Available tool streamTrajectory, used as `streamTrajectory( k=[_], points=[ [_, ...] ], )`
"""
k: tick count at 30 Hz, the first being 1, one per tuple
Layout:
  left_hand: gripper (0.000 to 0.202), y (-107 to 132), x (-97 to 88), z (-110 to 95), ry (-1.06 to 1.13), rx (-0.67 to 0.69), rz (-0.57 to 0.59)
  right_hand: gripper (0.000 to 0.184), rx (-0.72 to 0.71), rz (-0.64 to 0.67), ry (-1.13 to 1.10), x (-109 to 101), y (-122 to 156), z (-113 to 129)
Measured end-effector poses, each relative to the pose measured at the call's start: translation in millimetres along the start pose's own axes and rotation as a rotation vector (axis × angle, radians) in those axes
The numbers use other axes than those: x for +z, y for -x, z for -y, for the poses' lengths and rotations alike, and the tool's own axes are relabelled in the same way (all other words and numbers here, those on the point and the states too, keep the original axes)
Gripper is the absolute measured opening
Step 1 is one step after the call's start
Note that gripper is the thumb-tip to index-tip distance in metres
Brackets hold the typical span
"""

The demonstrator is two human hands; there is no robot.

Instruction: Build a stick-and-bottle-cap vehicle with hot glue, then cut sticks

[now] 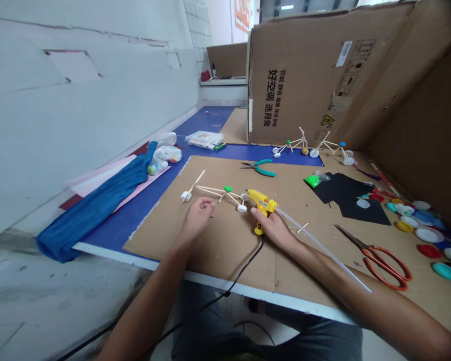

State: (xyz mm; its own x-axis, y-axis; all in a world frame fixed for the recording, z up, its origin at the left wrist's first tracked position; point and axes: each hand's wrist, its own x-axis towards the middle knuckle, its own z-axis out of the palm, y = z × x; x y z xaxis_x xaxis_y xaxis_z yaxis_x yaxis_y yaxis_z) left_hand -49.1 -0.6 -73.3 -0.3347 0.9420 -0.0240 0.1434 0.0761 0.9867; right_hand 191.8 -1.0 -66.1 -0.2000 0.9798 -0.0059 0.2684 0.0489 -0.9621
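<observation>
My right hand (pixel 273 226) is closed around a yellow hot glue gun (pixel 262 203), a clear glue stick (pixel 323 248) trailing back over my forearm. Its nozzle points left at a small stick model (pixel 214 191) with white bottle-cap wheels and a green piece, lying on a cardboard sheet (pixel 225 240). My left hand (pixel 199 215) rests curled on the cardboard just below the model, fingertips near one stick; I cannot make out anything in it.
Teal-handled pliers (pixel 261 167) lie behind the model. Orange scissors (pixel 383 260), black paper (pixel 346 193) and several coloured bottle caps (pixel 421 225) are on the right. Two finished stick models (pixel 311 148) stand before a big cardboard box (pixel 315 75). Blue cloth (pixel 97 205) hangs left.
</observation>
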Motion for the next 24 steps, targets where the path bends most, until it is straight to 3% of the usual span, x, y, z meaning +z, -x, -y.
streamTrajectory(
  k=[6, 24],
  points=[
    [0.035, -2, 19.9, -13, 0.231, 0.018, -0.067, 0.045, -0.029, 0.026, -0.060, 0, 2, 2],
    [0.027, -14, 33.7, -22, 0.347, -0.050, -0.141, 0.043, -0.115, -0.010, -0.024, 0, 1, -9]
  ],
)
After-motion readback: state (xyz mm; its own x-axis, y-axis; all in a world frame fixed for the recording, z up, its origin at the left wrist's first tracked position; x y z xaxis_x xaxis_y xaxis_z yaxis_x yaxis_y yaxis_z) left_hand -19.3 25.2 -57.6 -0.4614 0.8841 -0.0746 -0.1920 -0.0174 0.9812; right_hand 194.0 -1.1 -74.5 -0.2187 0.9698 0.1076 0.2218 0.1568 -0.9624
